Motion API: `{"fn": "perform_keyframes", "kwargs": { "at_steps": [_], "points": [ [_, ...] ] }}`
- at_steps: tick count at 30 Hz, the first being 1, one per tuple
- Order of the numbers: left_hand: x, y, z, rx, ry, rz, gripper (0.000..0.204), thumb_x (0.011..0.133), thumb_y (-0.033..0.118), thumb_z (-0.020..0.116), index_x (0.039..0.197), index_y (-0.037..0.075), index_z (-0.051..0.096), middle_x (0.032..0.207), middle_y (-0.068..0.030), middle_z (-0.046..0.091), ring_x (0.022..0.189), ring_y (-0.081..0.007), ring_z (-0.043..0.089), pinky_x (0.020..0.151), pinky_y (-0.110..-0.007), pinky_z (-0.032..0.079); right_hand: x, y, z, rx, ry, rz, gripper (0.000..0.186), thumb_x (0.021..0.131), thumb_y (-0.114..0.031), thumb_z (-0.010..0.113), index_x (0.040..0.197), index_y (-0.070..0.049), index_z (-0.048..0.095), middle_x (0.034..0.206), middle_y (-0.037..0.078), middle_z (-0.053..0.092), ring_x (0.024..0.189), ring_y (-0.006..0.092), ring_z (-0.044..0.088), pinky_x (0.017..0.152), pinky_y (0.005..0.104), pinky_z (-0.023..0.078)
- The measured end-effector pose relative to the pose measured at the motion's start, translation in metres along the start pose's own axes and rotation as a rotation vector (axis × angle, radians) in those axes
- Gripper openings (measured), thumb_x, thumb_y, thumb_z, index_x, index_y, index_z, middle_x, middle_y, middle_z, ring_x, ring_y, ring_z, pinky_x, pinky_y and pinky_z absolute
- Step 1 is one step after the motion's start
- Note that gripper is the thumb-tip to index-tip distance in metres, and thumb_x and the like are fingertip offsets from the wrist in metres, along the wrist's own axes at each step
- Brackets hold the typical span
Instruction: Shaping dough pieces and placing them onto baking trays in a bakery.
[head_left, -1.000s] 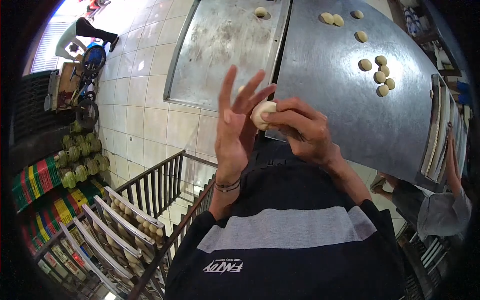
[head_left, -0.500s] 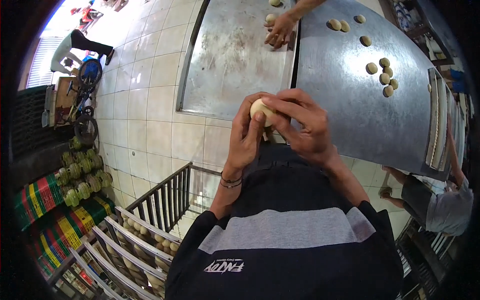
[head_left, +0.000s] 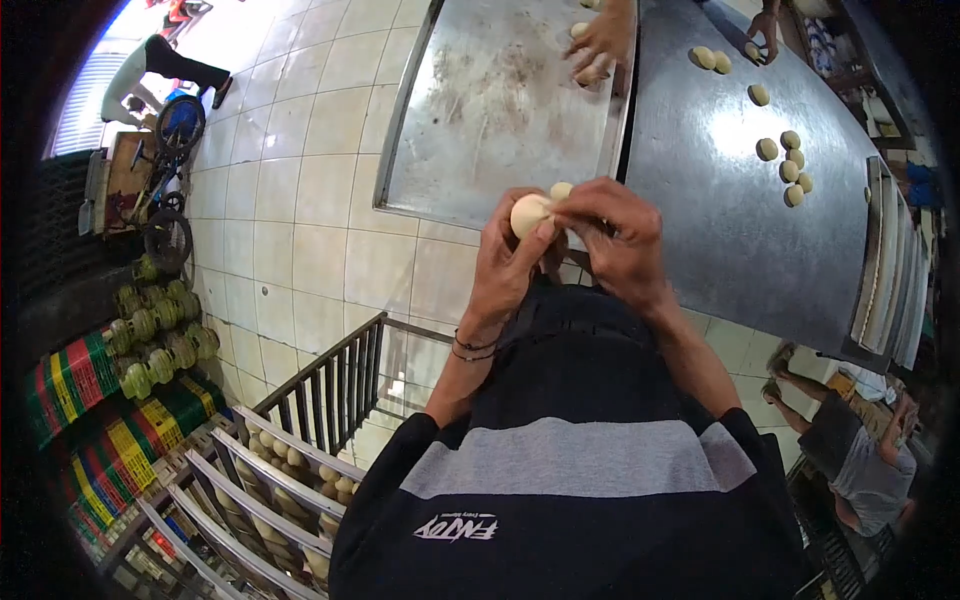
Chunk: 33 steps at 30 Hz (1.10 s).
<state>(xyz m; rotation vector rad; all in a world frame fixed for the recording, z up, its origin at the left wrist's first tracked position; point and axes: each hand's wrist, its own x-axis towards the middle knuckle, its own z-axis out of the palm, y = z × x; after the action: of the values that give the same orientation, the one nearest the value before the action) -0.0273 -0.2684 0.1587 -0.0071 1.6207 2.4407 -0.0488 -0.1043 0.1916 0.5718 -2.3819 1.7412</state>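
A pale round dough ball (head_left: 529,213) sits between both my hands, held up in front of my chest. My left hand (head_left: 508,262) cups it from below and the side, thumb against the dough. My right hand (head_left: 618,236) closes over it from the right, fingertips pinching its top. Behind my hands lie two metal worktops (head_left: 500,110). Several finished dough balls (head_left: 785,160) lie on the right worktop (head_left: 720,200).
Another person's hand (head_left: 600,45) works dough at the far edge of the worktops, and a second hand (head_left: 765,28) reaches in at the top right. A rack of trays with dough pieces (head_left: 290,480) stands low left beside a metal railing (head_left: 340,380). A person (head_left: 850,460) crouches at the lower right.
My left hand, open with spread fingers a second ago, has closed around the dough ball with my right. Another person's hand has come in at the far edge of the worktop.
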Motion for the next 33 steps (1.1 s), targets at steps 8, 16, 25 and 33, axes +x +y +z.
{"fn": "perform_keyframes", "kwargs": {
  "at_steps": [8,16,25,33],
  "points": [
    [0.038,0.011,-0.086,0.336,0.190,0.291,0.047,0.096,0.000,0.066,0.140,-0.002,0.054,0.126,-0.0063,0.063,0.106,-0.0130,0.062,0.088,-0.026,0.054,0.002,0.017,0.033,0.801,-0.193,0.461,0.076,0.090,0.010,0.052,0.160,-0.011,0.033,0.123,0.026,0.070,0.064,0.0099,0.064,0.060,0.0255,0.055],
    [0.086,-0.090,-0.204,1.567,0.341,0.037,0.082,0.085,0.013,0.080,0.154,-0.001,0.037,0.157,-0.0241,0.040,0.140,-0.0403,0.046,0.114,-0.045,0.041,-0.049,0.077,-0.043,0.420,0.073,0.854,0.048,0.098,-0.001,0.051,0.146,-0.003,0.052,0.113,0.015,0.074,0.075,0.0109,0.066,0.068,0.0277,0.056],
    [0.096,-0.156,-0.243,1.879,0.177,0.310,0.079,0.099,0.032,0.061,0.158,-0.006,0.026,0.159,-0.0324,0.034,0.151,-0.0468,0.028,0.124,-0.054,0.023,-0.129,0.125,-0.177,0.247,0.286,0.932,0.032,0.101,-0.005,0.055,0.132,-0.002,0.063,0.111,0.010,0.074,0.082,0.0109,0.067,0.073,0.0259,0.054],
    [0.070,-0.141,-0.103,1.201,0.595,0.092,0.072,0.102,0.033,0.063,0.158,0.000,0.033,0.161,-0.0315,0.033,0.138,-0.0435,0.047,0.109,-0.048,0.044,-0.147,0.270,-0.359,-0.053,0.477,0.797,0.031,0.096,-0.008,0.059,0.125,-0.003,0.068,0.106,0.005,0.073,0.098,0.0138,0.066,0.082,0.0314,0.054]
  ]
}}
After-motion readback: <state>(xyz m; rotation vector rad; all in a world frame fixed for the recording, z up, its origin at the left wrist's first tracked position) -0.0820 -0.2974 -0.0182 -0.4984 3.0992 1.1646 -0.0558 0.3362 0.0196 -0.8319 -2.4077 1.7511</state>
